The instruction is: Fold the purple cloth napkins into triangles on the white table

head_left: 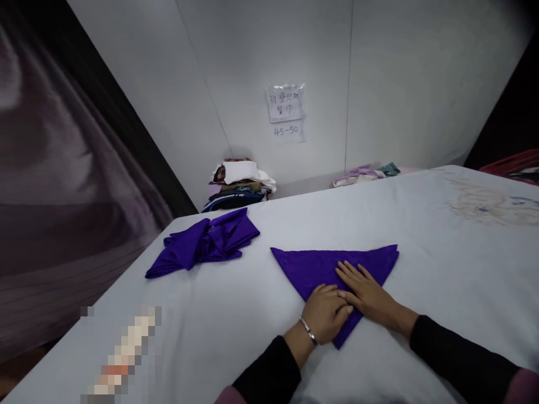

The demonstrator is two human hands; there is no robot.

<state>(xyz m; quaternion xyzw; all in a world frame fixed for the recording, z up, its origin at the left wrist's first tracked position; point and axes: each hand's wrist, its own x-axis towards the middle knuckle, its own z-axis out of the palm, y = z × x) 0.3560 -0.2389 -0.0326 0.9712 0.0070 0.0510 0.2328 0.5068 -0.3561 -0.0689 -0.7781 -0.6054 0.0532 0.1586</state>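
We note the purple triangular napkin (pixel 320 266) mid-bench (pixel 421 224). Right hand (pixel 367 293) lies flat on it, fingers released. Left hand (pixel 326 313) (bracelet at wrist) is loosely curled on the near corner, grasping nothing. Crumpled purple cloth (pixel 206 241) sits apart, leftward.

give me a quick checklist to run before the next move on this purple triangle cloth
1. Purple triangle cloth lies flat on the white table cover: ok.
2. Right hand flat, palm down on the cloth: ok.
3. Left hand curled at the near corner, pinching it or only pressing: cannot tell.
4. Folded layers' edges matched: cannot tell, the hands cover the near part.
5. Crumpled purple cloth on the left lies apart from the triangle: ok.
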